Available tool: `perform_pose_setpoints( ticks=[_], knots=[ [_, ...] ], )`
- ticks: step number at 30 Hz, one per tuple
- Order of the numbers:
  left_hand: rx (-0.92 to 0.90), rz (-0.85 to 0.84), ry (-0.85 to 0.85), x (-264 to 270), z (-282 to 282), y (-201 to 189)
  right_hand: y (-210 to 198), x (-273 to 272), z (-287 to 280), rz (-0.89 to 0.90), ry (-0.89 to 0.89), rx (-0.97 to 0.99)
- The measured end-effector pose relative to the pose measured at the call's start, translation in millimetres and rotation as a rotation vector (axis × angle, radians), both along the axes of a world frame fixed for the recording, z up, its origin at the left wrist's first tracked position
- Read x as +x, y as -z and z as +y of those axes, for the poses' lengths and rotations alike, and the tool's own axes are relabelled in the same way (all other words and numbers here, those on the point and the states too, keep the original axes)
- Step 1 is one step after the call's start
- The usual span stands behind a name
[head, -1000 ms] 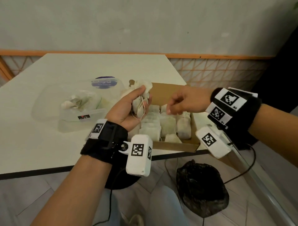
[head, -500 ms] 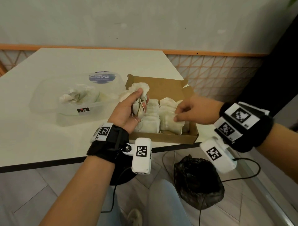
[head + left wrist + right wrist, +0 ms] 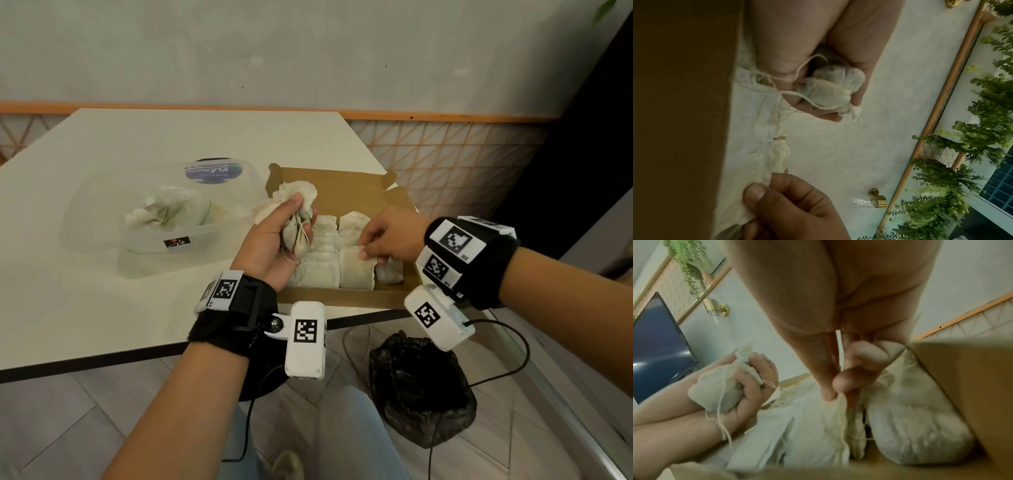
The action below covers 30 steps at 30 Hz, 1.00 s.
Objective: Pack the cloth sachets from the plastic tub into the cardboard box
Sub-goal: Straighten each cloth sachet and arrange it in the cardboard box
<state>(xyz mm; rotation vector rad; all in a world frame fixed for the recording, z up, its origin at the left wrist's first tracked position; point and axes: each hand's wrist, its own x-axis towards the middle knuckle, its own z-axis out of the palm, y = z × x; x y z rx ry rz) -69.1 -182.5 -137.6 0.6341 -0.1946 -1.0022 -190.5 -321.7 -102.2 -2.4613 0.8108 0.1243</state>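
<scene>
Cardboard box sits nearest us at the table's near edge, where our right hand pinches the top edge of a packed sachet. Just left, our left hand clutches a bunch of sachets above the box. Farther left, the plastic tub holds more.

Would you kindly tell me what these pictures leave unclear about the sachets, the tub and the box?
- Number of sachets bunched in the left hand: head view, fingers cover them; left wrist view shows one end.
- Sachets left in the plastic tub: head view, cloudy wall blurs the heap.
- Box floor under the right hand: head view, hand covers it; right wrist view is blurred.
- Near wall of the cardboard box: left wrist camera hides part.
</scene>
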Motion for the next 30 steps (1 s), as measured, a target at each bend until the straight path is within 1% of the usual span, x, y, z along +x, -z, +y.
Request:
perform_pose_setpoints(
  ticks=[3, 6, 8, 10, 11, 12, 14, 17, 19, 24, 27, 29, 30],
  knots=[
    [0.004, -0.002, -0.001, 0.8, -0.2, 0.7, 3.4, 3.4, -0.4, -0.040, 0.031, -0.024],
    [0.010, -0.007, -0.002, 0.7, -0.4, 1.3, 6.0, 5.1, -0.6, -0.013, 0.049, -0.039],
    [0.007, -0.008, 0.002, 0.7, 0.1, 1.6, 1.4, 2.7, -0.6, -0.048, 0.055, -0.105],
    [-0.003, 0.002, 0.009, 0.6, 0.6, 1.6, -9.5, -5.9, 2.2, -0.136, 0.044, -0.203],
    [-0.010, 0.009, 0.010, 0.7, 0.7, 2.0, -15.0, -12.0, 5.5, -0.158, 0.012, -0.216],
    [-0.015, 0.014, 0.008, 0.8, 0.5, 2.3, -19.3, -18.9, 10.8, -0.144, -0.042, -0.196],
    [-0.014, 0.021, -0.001, 1.3, -0.4, 2.8, -19.8, -31.7, 23.5, -0.032, -0.174, -0.128],
    [-0.019, 0.019, -0.006, 2.3, -1.5, 3.1, -4.4, -39.3, 33.3, 0.112, -0.352, -0.158],
    [-0.023, 0.013, 0.000, 2.1, -1.5, 2.9, 3.8, -38.7, 32.9, 0.142, -0.385, -0.167],
    [-0.015, 0.025, -0.002, 0.6, -0.8, 1.6, 8.3, -30.5, 31.7, 0.108, -0.340, -0.148],
    [-0.006, 0.030, -0.003, 0.0, -0.1, 0.9, 11.0, -28.1, 28.9, 0.078, -0.282, -0.138],
    [0.008, 0.015, -0.002, -0.2, 0.0, 1.3, 10.9, -28.0, 25.2, 0.000, -0.220, -0.100],
    [0.019, -0.004, 0.004, -0.4, 0.0, 1.4, 10.6, -27.7, 23.1, -0.094, -0.164, -0.040]
  ],
)
